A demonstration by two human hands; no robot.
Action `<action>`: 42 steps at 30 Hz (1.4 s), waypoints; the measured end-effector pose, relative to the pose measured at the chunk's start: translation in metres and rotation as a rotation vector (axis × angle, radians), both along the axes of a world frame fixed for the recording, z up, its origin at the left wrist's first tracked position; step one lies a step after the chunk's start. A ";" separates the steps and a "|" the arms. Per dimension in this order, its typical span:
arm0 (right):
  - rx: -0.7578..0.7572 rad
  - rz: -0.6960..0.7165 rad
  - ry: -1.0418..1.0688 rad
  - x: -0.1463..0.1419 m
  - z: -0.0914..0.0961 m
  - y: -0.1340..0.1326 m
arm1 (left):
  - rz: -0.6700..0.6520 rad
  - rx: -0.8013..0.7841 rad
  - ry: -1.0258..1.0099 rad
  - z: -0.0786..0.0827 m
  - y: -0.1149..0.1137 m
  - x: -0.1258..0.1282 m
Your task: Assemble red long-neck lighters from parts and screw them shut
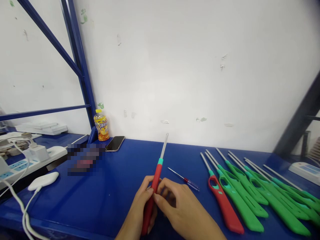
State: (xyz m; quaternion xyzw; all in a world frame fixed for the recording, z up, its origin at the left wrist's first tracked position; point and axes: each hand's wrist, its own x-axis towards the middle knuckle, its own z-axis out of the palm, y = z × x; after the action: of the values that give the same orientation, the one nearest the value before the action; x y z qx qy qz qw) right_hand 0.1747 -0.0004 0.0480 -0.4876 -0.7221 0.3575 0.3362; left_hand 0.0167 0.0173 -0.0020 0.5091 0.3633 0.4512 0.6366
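A red long-necked lighter (156, 176) with a teal collar and a thin metal tube points up and away from me. My left hand (143, 200) is wrapped round its handle. From the right side, my right hand (172, 198) touches the same handle with thumb and fingertips, its fingers bent. What the right fingers press on is partly hidden. A screwdriver (191, 184) with a clear and dark red handle lies on the table just beyond my right hand. Another red lighter (226, 208) lies farther right, beside several green lighters (243, 206) in a slanted row.
The blue table (100, 200) meets a white wall. At the back left stand a drink bottle (101, 126) and a phone (115, 143). A power strip (22, 166), white charger (43, 181) and cables lie at the left. A white device (306, 171) sits far right.
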 end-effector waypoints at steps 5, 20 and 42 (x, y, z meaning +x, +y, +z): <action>-0.034 -0.039 0.009 -0.004 -0.001 0.001 | -0.019 -0.017 0.000 -0.003 0.004 0.001; -0.067 0.007 0.135 0.012 0.008 0.003 | 0.026 -0.053 0.030 0.016 -0.009 0.006; -0.013 -0.135 0.093 0.022 0.016 0.003 | -0.042 -0.066 -0.038 0.019 -0.010 0.003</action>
State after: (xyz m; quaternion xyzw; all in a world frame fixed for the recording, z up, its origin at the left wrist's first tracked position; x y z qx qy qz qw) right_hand 0.1971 0.0023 0.0636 -0.5201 -0.6689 0.3610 0.3895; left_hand 0.0195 0.0076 0.0170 0.4869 0.3549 0.4350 0.6691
